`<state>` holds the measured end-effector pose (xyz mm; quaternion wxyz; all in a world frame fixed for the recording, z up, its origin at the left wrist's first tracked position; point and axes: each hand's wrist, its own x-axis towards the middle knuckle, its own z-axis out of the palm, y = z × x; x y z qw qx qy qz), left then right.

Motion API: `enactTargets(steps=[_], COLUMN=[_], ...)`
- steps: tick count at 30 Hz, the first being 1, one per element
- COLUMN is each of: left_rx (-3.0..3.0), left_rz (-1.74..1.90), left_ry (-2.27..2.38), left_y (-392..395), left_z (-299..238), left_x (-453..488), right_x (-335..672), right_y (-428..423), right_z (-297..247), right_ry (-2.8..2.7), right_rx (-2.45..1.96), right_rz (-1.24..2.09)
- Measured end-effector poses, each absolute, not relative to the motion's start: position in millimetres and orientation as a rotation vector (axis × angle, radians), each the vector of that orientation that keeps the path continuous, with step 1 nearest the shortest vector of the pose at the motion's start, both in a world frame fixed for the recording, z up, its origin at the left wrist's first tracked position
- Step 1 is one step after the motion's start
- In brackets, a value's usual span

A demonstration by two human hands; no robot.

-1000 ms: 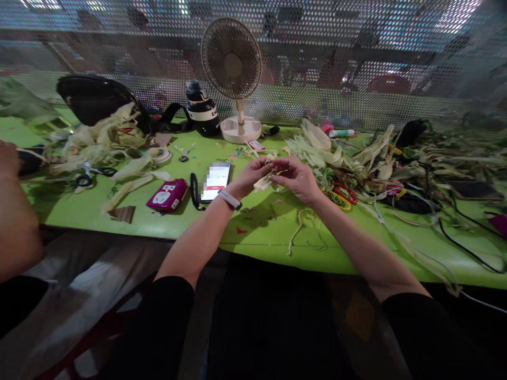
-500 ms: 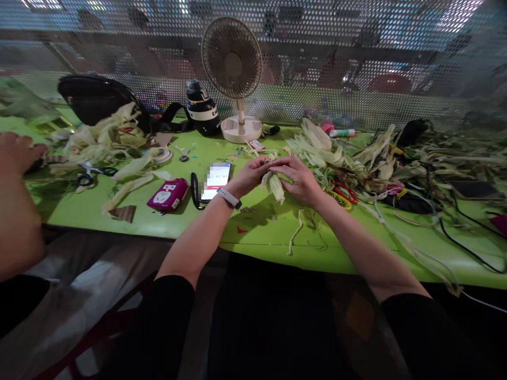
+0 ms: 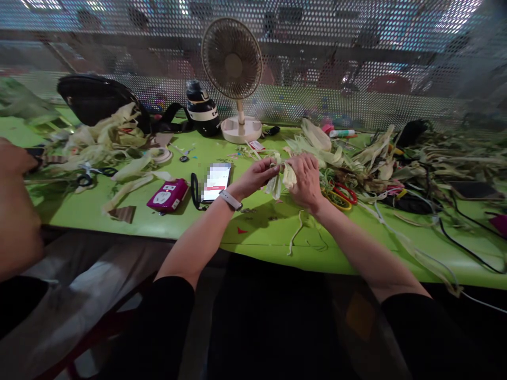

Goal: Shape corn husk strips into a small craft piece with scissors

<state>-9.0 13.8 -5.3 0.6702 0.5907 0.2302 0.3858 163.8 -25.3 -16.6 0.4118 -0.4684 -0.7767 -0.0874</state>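
A pale green bundle of corn husk is held between my two hands just above the green table. My left hand pinches its upper end between thumb and fingers. My right hand, back turned up, has its fingers curled over the husk's right side, where a folded pale flap shows. Its fingertips are partly hidden. Below, a loose strip of string-like husk lies on the table, with a small red scrap to its left.
Left of my hands lie a phone and a purple power socket box. Behind stand a fan and a black bottle. Husk piles, red-handled scissors and cables spread right. A co-worker's arm is at far left.
My right hand has turned over, from fingers pointing at the husk to its back facing up. The husk has shifted slightly right and a flap is folded outward. The co-worker's hand moved left.
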Motion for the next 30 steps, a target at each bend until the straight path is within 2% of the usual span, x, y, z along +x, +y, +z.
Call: enactTargets(steps=[5, 11, 18, 23, 27, 30], left_rx=[1.325, 1.354, 1.557, 1.679, 1.774, 1.832], left_rz=[0.819, 0.854, 0.736, 0.72, 0.79, 0.971], left_ry=[0.513, 0.499, 0.39, 0.402, 0.448, 0.528], left_y=[9.4, 7.4, 10.4, 10.6, 16.0, 20.4], left_z=[-3.5, 1.6, 0.2, 1.6, -3.3, -11.2], left_x=[-8.6, -9.2, -16.8, -18.7, -15.2, -9.5], right_x=[160.4, 155.4, 159.5, 164.9, 167.1, 165.9], right_y=[-29.7, -31.9, -34.6, -28.5, -25.3, -24.6], right_z=[-19.0, -6.4, -0.5, 0.9, -1.2, -2.5], right_ry=[-1.866, -1.648, -1.751, -1.87, -1.858, -1.746], right_rx=[-1.238, -1.249, -1.207, -1.096, -1.275, -1.289], right_rz=[-0.196, 0.06, -0.076, 0.021, -0.001, 0.008])
